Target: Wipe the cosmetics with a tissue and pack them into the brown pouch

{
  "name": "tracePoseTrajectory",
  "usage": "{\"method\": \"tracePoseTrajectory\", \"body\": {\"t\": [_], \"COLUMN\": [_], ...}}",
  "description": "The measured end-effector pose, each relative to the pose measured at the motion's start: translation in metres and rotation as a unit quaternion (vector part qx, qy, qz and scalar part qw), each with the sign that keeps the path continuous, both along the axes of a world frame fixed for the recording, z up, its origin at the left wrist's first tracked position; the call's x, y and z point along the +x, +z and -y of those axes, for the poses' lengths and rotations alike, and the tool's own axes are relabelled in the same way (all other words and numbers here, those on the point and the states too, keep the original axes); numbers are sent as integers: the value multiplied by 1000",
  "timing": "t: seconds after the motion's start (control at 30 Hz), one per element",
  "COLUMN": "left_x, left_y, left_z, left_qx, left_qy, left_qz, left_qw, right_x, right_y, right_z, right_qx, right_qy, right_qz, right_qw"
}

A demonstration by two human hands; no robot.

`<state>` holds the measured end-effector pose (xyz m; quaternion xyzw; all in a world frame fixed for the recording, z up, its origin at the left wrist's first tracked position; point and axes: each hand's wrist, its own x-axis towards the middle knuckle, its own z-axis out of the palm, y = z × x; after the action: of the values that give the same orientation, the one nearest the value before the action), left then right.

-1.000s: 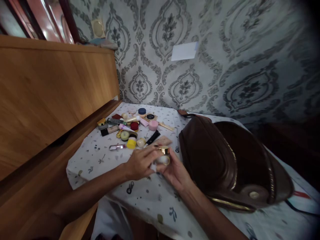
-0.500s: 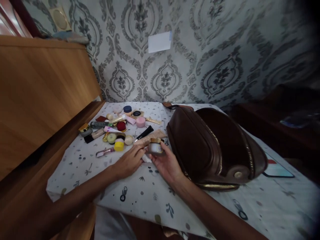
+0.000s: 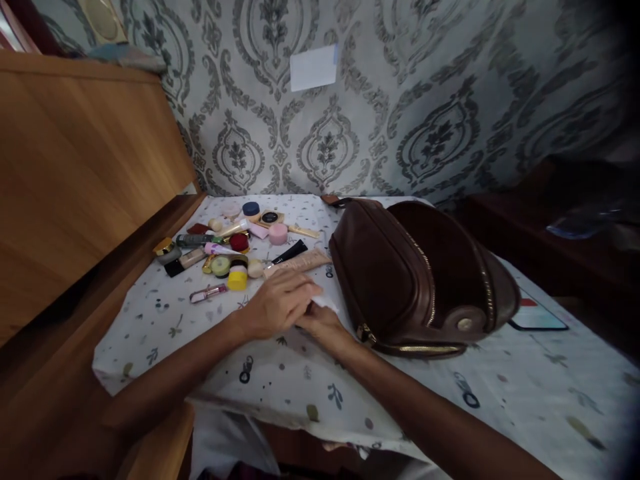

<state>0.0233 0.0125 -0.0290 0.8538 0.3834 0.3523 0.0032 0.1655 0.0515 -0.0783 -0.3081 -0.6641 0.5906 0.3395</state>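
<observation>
My left hand is curled over the top of my right hand, at the middle of the table. A white wipe pokes out past the left fingertips, pressed between the hands. The gold-lidded cream jar that sat in my right hand is now covered by my left hand; the right fingers stay closed around it. Just beyond the knuckles lie a beige squeeze tube and a black tube. To the right of both hands stands a dark brown leather bag with gold zippers.
Several cosmetics are spread at the left, among them a yellow jar, a pink jar, a red-topped jar and a lip gloss tube. A phone lies right of the bag. A wooden cabinet borders the left side.
My left hand has moved up and right, over the jar, with the wipe. The jar, visible in my right hand before, is now hidden. The view has tilted slightly.
</observation>
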Motion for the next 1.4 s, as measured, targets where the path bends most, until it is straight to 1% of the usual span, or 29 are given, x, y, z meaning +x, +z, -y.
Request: {"method": "tracePoseTrajectory", "body": {"t": [0.07, 0.13, 0.2, 0.27, 0.37, 0.47, 0.57, 0.63, 0.7, 0.87, 0.9, 0.97, 1.07, 1.13, 1.2, 1.27, 1.3, 1.33, 1.4], "left_x": [3, 1, -3, -10, -23, -34, -39, -39, -39, -38, -38, -39, -40, -41, -43, -47, -50, -53, -58], "left_y": [-5, -8, -11, -15, -23, -30, -34, -33, -30, -20, -18, -17, -19, -21, -23, -23, -22, -22, -20], "left_z": [-3, -5, -7, -10, -15, -18, -18, -18, -16, -6, -5, -3, -6, -11, -17, -21, -23, -23, -22], "left_qx": [-44, -86, -126, -168, -210, -194, -169, -164, -167, -217, -229, -252, -275, -278, -270, -241, -222, -200, -151], "left_qy": [25, 63, 93, 114, 148, 177, 193, 186, 171, 122, 116, 113, 92, 79, 96, 138, 158, 175, 209], "left_qz": [23, 89, 161, 218, 261, 263, 253, 249, 245, 237, 244, 275, 356, 403, 434, 455, 452, 437, 365], "left_qw": [998, 990, 975, 955, 931, 929, 933, 936, 940, 939, 935, 921, 888, 868, 854, 846, 849, 859, 895], "right_x": [-2, -6, -9, -11, -10, -8, -5, -2, 1, 2, 1, -1, -1, 1, 2, 4, 5, 5, 6], "right_y": [-3, -7, -11, -12, -9, -3, 3, 7, 10, 7, 6, 5, 8, 11, 14, 15, 15, 15, 16], "right_z": [-1, 0, 1, 2, 4, 4, 3, 2, 2, 2, 2, 2, 2, 3, 2, 1, 1, 0, 0], "right_qx": [25, 52, 76, 87, 102, 106, 87, 77, 72, 54, 53, 55, 60, 63, 65, 72, 77, 83, 94], "right_qy": [18, 8, -12, -16, -4, 11, -4, -19, -15, 67, 74, 66, 14, -16, -27, -23, -23, -25, -32], "right_qz": [23, 10, -18, -36, -48, -60, -75, -83, -86, -59, -51, -42, -50, -61, -69, -71, -71, -73, -86], "right_qw": [999, 999, 997, 995, 994, 992, 993, 993, 994, 995, 995, 995, 997, 996, 995, 995, 994, 994, 991]}}
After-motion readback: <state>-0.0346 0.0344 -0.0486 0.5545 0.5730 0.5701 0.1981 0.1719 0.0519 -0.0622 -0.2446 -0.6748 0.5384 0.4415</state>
